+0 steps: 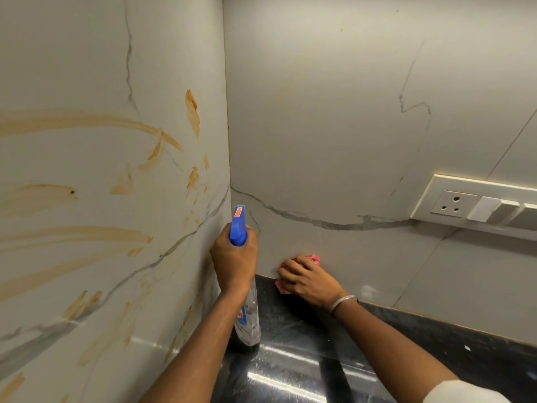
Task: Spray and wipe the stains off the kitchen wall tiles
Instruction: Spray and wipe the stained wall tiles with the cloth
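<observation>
My left hand (234,257) grips the neck of a clear spray bottle (248,312) with a blue trigger head, its base resting on the black counter in the corner. The nozzle points up toward the wall corner. My right hand (308,279) presses a crumpled pink cloth (313,258) against the foot of the back wall, where tile meets counter. The left wall tile (87,68) carries many orange-brown smeared stains (87,123), from mid height down to the counter. The back wall tile (334,112) looks largely unstained.
A glossy black counter (305,359) runs along the bottom right. A white socket and switch panel (476,206) sits on the back wall at the right. Grey marble veins cross both walls. A bangle is on my right wrist.
</observation>
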